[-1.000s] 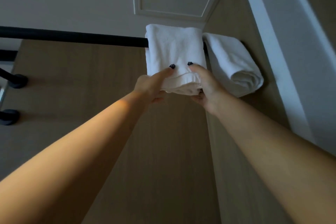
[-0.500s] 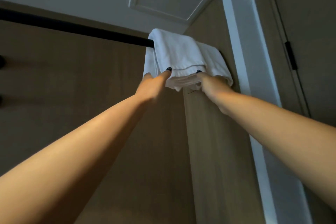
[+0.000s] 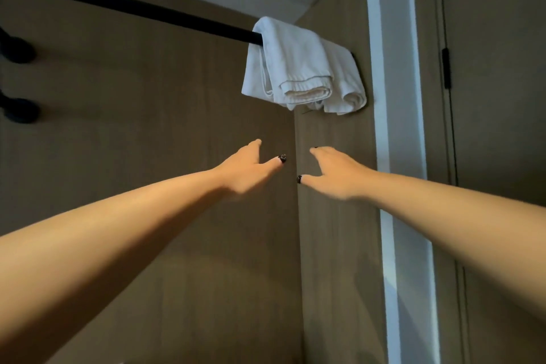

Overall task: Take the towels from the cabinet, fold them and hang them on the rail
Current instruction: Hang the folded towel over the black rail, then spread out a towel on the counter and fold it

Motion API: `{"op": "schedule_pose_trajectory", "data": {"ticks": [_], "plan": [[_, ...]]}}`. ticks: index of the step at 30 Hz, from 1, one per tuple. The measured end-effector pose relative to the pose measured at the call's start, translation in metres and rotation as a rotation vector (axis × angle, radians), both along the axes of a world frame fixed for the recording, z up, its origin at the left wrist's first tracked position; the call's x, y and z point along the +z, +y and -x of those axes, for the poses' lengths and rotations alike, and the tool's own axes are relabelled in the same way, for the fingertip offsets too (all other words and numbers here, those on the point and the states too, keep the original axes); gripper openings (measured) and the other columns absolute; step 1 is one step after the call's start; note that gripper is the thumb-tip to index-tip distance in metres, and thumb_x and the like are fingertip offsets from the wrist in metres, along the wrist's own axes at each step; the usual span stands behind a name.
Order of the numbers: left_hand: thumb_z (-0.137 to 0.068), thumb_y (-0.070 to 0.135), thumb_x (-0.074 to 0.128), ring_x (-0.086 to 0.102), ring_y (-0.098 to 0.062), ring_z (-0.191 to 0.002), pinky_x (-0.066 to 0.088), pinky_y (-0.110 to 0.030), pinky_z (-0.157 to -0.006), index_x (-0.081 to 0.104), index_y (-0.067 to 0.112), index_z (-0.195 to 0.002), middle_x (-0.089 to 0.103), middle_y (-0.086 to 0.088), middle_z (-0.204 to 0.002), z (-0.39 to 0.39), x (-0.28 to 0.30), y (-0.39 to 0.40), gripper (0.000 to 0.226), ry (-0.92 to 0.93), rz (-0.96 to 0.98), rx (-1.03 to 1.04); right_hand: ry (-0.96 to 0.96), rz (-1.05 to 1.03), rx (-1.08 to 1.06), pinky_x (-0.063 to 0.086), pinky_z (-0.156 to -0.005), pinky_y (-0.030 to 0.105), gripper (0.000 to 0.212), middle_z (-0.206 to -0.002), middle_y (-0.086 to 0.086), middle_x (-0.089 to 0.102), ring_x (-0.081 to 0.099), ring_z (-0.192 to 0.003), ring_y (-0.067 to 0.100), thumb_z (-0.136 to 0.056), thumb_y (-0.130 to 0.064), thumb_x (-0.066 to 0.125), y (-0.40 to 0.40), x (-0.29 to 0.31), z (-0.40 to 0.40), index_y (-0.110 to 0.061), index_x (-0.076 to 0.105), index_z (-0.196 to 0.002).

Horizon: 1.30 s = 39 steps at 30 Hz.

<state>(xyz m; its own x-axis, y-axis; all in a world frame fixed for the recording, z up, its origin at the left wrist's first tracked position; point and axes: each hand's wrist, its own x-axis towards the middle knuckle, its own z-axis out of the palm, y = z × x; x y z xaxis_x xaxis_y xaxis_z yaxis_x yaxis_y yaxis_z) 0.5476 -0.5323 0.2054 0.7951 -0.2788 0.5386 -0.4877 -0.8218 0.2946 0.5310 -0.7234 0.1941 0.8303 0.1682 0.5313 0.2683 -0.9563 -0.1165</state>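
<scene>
Black hooks (image 3: 17, 50) sit at the far left on the wood wall (image 3: 147, 127), and the black rail (image 3: 133, 7) runs from there up to the right corner. Two white folded towels hang at the rail's right end, touching: the near towel (image 3: 292, 62) draped over the bar, the far towel (image 3: 345, 80) just beside it against the side panel. Judging by this, at least two towels are folded and hung; whether more wait in the cabinet cannot be told, as no cabinet shows here. Below the towels, well apart from them, the left hand (image 3: 248, 170) reaches up with fingers (image 3: 274, 163) loosely spread, holding nothing and touching nothing. The right hand (image 3: 336, 171) beside it is likewise relaxed and spread, empty. A white door frame (image 3: 393, 127) and a closed door (image 3: 496, 97) stand at the right.
</scene>
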Motion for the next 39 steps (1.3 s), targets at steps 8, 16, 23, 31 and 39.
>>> {"op": "schedule_pose_trajectory", "data": {"ticks": [8, 16, 23, 31, 39], "plan": [[-0.100, 0.057, 0.031, -0.005, -0.010, -0.151, 0.004, -0.032, -0.123, -0.006, 0.015, -0.157, -0.002, 0.001, -0.165, 0.043, -0.080, 0.048, 0.080, 0.073, 0.017, 0.064, 0.077, 0.076, 0.160, 0.020, -0.120, 0.039, 0.069, -0.157, 0.009, 0.025, 0.011, -0.151, 0.025, -0.098, -0.043, 0.050, 0.039, -0.060, 0.004, -0.004, 0.024, -0.149], [-0.098, 0.059, 0.033, -0.006, -0.016, -0.152, 0.003, -0.030, -0.120, -0.010, 0.012, -0.156, -0.004, -0.005, -0.165, 0.091, -0.189, 0.103, 0.086, 0.146, -0.197, 0.242, 0.074, 0.307, 0.289, 0.013, -0.123, 0.042, 0.076, -0.161, 0.006, 0.014, 0.000, -0.152, 0.026, -0.098, -0.043, 0.047, 0.072, -0.133, 0.022, -0.006, 0.010, -0.154], [-0.099, 0.052, 0.042, -0.007, -0.015, -0.152, 0.004, -0.029, -0.120, -0.011, 0.011, -0.156, -0.008, -0.002, -0.165, 0.128, -0.236, 0.158, 0.088, 0.295, -0.107, 0.290, 0.173, 0.281, 0.454, 0.006, -0.122, 0.038, 0.079, -0.165, 0.004, 0.003, -0.006, -0.152, 0.022, -0.098, -0.043, 0.048, 0.134, -0.203, 0.038, -0.010, 0.006, -0.156], [-0.096, 0.051, 0.050, -0.007, -0.010, -0.151, 0.006, -0.026, -0.119, -0.008, 0.022, -0.157, -0.008, 0.007, -0.165, 0.155, -0.274, 0.246, 0.089, 0.381, -0.032, 0.277, 0.292, 0.150, 0.578, 0.003, -0.119, 0.030, 0.082, -0.165, -0.003, -0.005, -0.013, -0.150, 0.013, -0.098, -0.044, 0.051, 0.230, -0.267, 0.043, -0.018, 0.001, -0.158], [-0.098, 0.047, 0.050, -0.009, -0.011, -0.151, 0.004, -0.024, -0.120, -0.006, 0.020, -0.157, -0.009, 0.009, -0.164, 0.143, -0.324, 0.347, 0.086, 0.346, -0.118, 0.241, 0.460, 0.134, 0.613, 0.001, -0.120, 0.026, 0.078, -0.165, -0.005, -0.008, -0.016, -0.149, 0.010, -0.099, -0.034, 0.048, 0.309, -0.329, 0.038, -0.019, -0.002, -0.157]]}}
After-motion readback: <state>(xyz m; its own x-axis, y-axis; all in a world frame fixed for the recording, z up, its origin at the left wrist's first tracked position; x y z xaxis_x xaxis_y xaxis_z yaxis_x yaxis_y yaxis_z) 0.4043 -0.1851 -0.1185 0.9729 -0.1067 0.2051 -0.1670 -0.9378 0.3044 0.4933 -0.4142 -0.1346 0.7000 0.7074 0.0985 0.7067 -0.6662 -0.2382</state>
